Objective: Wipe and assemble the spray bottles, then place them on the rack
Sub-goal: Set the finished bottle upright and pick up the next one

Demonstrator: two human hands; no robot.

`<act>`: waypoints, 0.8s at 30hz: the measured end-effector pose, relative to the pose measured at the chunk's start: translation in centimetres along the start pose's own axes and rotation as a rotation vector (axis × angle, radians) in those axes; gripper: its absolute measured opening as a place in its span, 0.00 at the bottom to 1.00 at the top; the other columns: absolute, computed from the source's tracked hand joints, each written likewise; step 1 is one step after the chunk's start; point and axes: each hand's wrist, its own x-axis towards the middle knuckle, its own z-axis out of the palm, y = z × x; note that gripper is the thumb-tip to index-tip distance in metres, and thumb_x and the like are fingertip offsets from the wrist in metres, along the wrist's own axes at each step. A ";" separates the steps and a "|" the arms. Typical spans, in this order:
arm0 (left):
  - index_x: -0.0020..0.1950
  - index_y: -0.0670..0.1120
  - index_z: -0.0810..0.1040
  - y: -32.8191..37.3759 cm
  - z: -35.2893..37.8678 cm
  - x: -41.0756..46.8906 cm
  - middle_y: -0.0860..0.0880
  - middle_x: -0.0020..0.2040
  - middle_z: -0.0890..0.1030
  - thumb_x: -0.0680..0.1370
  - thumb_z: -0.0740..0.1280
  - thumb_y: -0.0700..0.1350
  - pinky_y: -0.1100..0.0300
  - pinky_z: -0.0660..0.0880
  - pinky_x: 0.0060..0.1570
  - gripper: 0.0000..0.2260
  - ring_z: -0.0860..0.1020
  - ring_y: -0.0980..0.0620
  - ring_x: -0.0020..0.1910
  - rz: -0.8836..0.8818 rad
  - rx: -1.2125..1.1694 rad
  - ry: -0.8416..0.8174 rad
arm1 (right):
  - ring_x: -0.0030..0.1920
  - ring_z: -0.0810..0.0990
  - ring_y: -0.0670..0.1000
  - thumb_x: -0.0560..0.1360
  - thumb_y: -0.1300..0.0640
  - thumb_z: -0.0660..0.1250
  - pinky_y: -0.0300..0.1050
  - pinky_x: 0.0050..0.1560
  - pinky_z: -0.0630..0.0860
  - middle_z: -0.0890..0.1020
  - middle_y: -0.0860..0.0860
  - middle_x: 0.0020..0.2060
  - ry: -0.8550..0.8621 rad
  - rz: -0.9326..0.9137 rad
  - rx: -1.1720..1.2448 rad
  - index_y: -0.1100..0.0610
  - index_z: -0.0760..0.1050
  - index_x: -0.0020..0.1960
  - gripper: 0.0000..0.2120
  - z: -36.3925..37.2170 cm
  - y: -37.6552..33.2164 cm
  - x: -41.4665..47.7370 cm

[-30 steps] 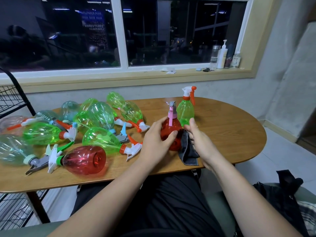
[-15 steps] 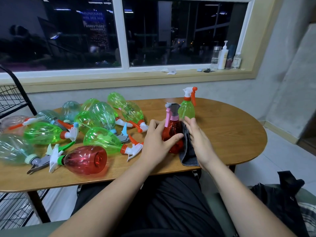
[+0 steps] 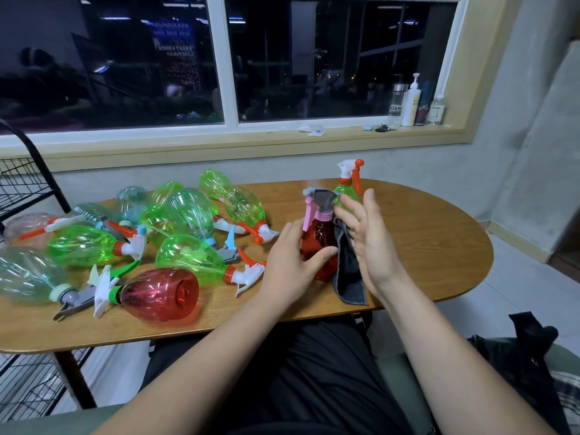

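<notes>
I see bare worktop point(image 3: 433, 246) on the right, room enough for a hand to pass. A heap of lying spray bottles point(image 3: 188, 255) blocks the left half. An upright green bottle point(image 3: 345, 189) stands far of centre. The wire rack point(image 3: 22, 183) lies past the heap at far left.

The upright red bottle point(image 3: 317, 246) is clear red plastic, glossy and catching the light. Its pink-and-grey trigger head point(image 3: 323, 197) is a duller plastic. Against it is a dark grey cloth point(image 3: 350, 277), soft and matt. On the left, the lying bottles point(image 3: 191, 259) gleam in see-through green plastic. Underneath, the table point(image 3: 423, 240) shows smooth wood grain with a slight sheen. Far left, the rack point(image 3: 18, 183) is black wire.
</notes>
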 end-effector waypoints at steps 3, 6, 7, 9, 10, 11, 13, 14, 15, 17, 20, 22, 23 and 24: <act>0.74 0.60 0.71 -0.2 0.0 0.1 0.59 0.60 0.78 0.77 0.72 0.66 0.49 0.81 0.57 0.28 0.80 0.56 0.60 0.002 -0.042 -0.021 | 0.68 0.74 0.31 0.79 0.26 0.50 0.32 0.65 0.68 0.77 0.40 0.73 0.015 -0.024 -0.004 0.47 0.68 0.81 0.39 0.0 0.9 -0.2; 0.75 0.61 0.71 -0.1 0.0 0.1 0.59 0.62 0.80 0.78 0.72 0.65 0.49 0.81 0.59 0.28 0.80 0.57 0.62 0.003 -0.059 -0.029 | 0.72 0.73 0.33 0.81 0.26 0.52 0.41 0.76 0.66 0.78 0.34 0.70 0.058 0.018 -0.064 0.37 0.73 0.74 0.28 -0.5 2.7 -0.3; 0.76 0.61 0.71 -0.1 0.0 0.1 0.59 0.63 0.80 0.78 0.72 0.65 0.49 0.81 0.59 0.28 0.80 0.57 0.62 -0.001 -0.063 -0.030 | 0.73 0.73 0.35 0.81 0.25 0.53 0.46 0.78 0.66 0.79 0.34 0.70 0.056 0.041 -0.077 0.34 0.75 0.70 0.25 -0.7 3.2 -0.5; 0.75 0.61 0.71 0.0 0.0 0.0 0.59 0.63 0.81 0.79 0.72 0.64 0.48 0.81 0.60 0.27 0.80 0.57 0.62 -0.012 -0.078 -0.027 | 0.73 0.74 0.38 0.79 0.23 0.54 0.53 0.80 0.67 0.81 0.36 0.68 0.041 0.096 -0.117 0.34 0.78 0.66 0.26 -1.5 4.3 -0.4; 0.75 0.61 0.71 0.2 0.0 -0.1 0.60 0.63 0.81 0.79 0.72 0.63 0.49 0.81 0.60 0.26 0.80 0.58 0.62 -0.015 -0.084 -0.028 | 0.72 0.75 0.39 0.78 0.22 0.55 0.53 0.79 0.67 0.82 0.35 0.66 0.030 0.111 -0.140 0.35 0.79 0.65 0.27 -1.7 4.5 -0.4; 0.75 0.62 0.71 0.3 0.0 -0.1 0.60 0.63 0.81 0.79 0.72 0.62 0.49 0.80 0.61 0.26 0.80 0.59 0.62 -0.016 -0.087 -0.030 | 0.71 0.76 0.38 0.78 0.22 0.55 0.52 0.79 0.68 0.82 0.35 0.64 0.022 0.117 -0.155 0.35 0.80 0.64 0.27 -1.9 4.4 -0.3; 0.76 0.63 0.70 0.3 0.0 -0.1 0.61 0.64 0.81 0.80 0.72 0.60 0.49 0.80 0.62 0.26 0.80 0.60 0.62 -0.022 -0.087 -0.032 | 0.68 0.77 0.37 0.77 0.22 0.54 0.49 0.78 0.68 0.82 0.38 0.65 0.012 0.139 -0.139 0.39 0.79 0.67 0.31 -2.0 3.8 -0.1; 0.76 0.62 0.69 0.3 0.0 -0.1 0.61 0.65 0.81 0.80 0.72 0.60 0.50 0.80 0.63 0.26 0.80 0.60 0.63 -0.027 -0.085 -0.037 | 0.68 0.77 0.38 0.75 0.19 0.54 0.49 0.78 0.68 0.81 0.42 0.69 0.015 0.149 -0.125 0.43 0.77 0.72 0.38 -2.0 3.4 0.0; 0.78 0.62 0.69 0.3 0.1 -0.1 0.61 0.66 0.80 0.80 0.72 0.60 0.50 0.80 0.64 0.27 0.80 0.60 0.64 -0.032 -0.084 -0.041 | 0.69 0.76 0.39 0.73 0.17 0.53 0.49 0.78 0.67 0.79 0.45 0.72 0.020 0.150 -0.118 0.46 0.75 0.76 0.45 -1.9 3.1 0.3; 0.79 0.61 0.67 0.1 0.1 -0.1 0.61 0.69 0.80 0.80 0.72 0.60 0.50 0.79 0.66 0.29 0.79 0.61 0.67 -0.041 -0.077 -0.048 | 0.70 0.75 0.39 0.70 0.15 0.52 0.49 0.77 0.66 0.78 0.45 0.73 0.029 0.134 -0.090 0.48 0.72 0.79 0.50 -1.5 2.5 0.6; 0.80 0.60 0.67 0.0 0.1 -0.1 0.60 0.71 0.79 0.80 0.71 0.60 0.50 0.78 0.68 0.30 0.77 0.61 0.69 -0.045 -0.079 -0.068 | 0.70 0.77 0.40 0.76 0.19 0.50 0.50 0.77 0.66 0.81 0.43 0.69 0.045 0.067 0.007 0.49 0.74 0.78 0.45 -1.0 1.4 0.7; 0.81 0.59 0.67 -0.1 0.2 -0.1 0.60 0.71 0.78 0.80 0.71 0.60 0.50 0.77 0.68 0.30 0.77 0.61 0.69 -0.045 -0.088 -0.077 | 0.71 0.79 0.44 0.78 0.22 0.51 0.51 0.76 0.69 0.81 0.48 0.70 0.045 0.026 0.084 0.52 0.73 0.78 0.43 -0.7 0.6 0.7; 0.81 0.59 0.66 -0.1 0.2 -0.1 0.60 0.72 0.78 0.80 0.71 0.60 0.50 0.77 0.69 0.30 0.77 0.61 0.70 -0.046 -0.089 -0.080 | 0.71 0.79 0.46 0.78 0.22 0.51 0.52 0.77 0.70 0.81 0.49 0.71 0.046 0.017 0.102 0.53 0.73 0.78 0.44 -0.6 0.4 0.7; 0.81 0.59 0.66 -0.1 0.2 -0.1 0.60 0.72 0.78 0.81 0.71 0.60 0.51 0.77 0.69 0.31 0.76 0.61 0.70 -0.047 -0.088 -0.083 | 0.71 0.79 0.46 0.78 0.23 0.51 0.52 0.77 0.70 0.81 0.50 0.71 0.045 0.015 0.107 0.54 0.73 0.78 0.44 -0.5 0.4 0.6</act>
